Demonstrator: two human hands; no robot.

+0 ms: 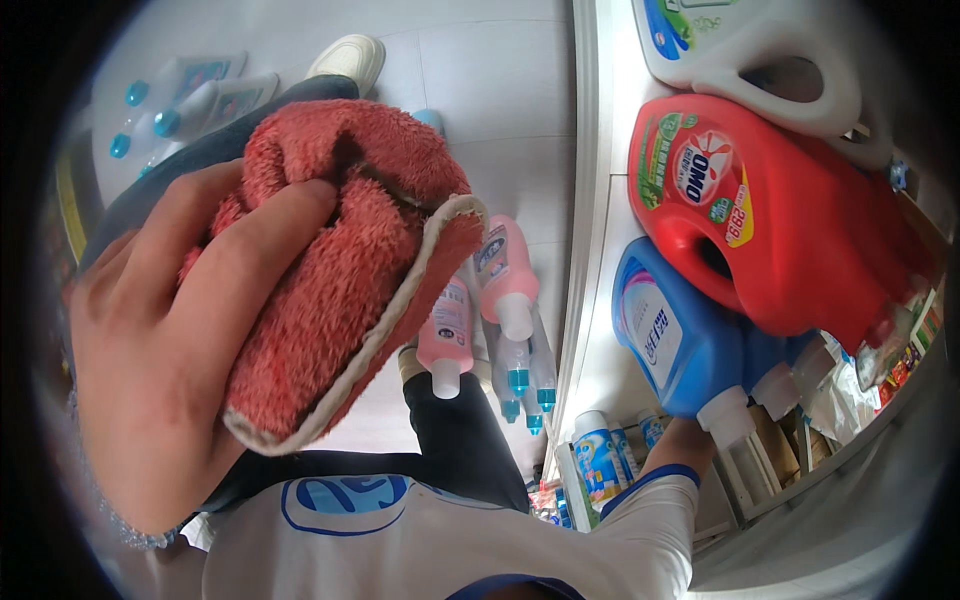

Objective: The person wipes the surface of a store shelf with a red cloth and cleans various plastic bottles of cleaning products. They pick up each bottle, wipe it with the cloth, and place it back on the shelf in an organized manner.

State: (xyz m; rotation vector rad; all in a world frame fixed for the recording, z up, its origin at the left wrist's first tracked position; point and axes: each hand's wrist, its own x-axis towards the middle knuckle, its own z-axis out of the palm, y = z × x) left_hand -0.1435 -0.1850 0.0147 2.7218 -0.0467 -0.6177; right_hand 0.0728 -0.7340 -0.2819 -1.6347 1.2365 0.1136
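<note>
My left hand (165,322) is closed around a folded, fluffy red cloth (322,300) with a pale stitched edge, held up close before me. Its fingers press into the folds, and the thumb is mostly hidden. My right forearm (675,450) reaches towards the shelf and passes behind a blue detergent bottle (667,337) with a white cap; my right hand is out of sight there. Above the blue bottle a large red detergent jug (795,217) rests on the white shelf (600,225). A white jug with a handle (750,82) is beside it.
Pink bottles (510,262) and several clear bottles with teal caps (534,382) stand on the tiled floor by the shelf edge. More white bottles with teal caps (217,101) are at the upper left, near a pale shoe (349,60). Blue-labelled containers (596,457) stand below the shelf.
</note>
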